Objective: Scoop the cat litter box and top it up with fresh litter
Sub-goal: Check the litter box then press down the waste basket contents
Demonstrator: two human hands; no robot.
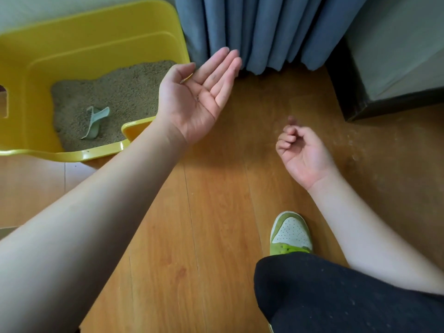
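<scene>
The yellow plastic litter box [31, 75] sits on the orange-brown wooden floor [216, 212] at the upper left, beside the grey-blue pleated curtain [264, 32], and holds a bed of beige granular litter [125, 87] heaped toward its right and back. A pale green plastic scoop [95, 122] lies on the litter near the front lip, tipped on its side, with nothing touching it. The left hand [199, 97] hovers palm-up just past the box's right wall, fingers straight and together, holding nothing; a few dark specks cling to the palm. The right hand [300, 152] hangs over the bare floor well apart from the box, fingers loosely curled around nothing. Neither hand is on a tool, so the step in hand looks like picking up the scoop to begin sifting. To do it well, the left hand, being nearer, should probably turn palm-down and take the scoop by its handle end rather than its bowl. Draw it low through the litter, let clean grains fall back inside the walls, and keep it level so little lands on the floor. No bag of fresh litter or waste bin is in view.
</scene>
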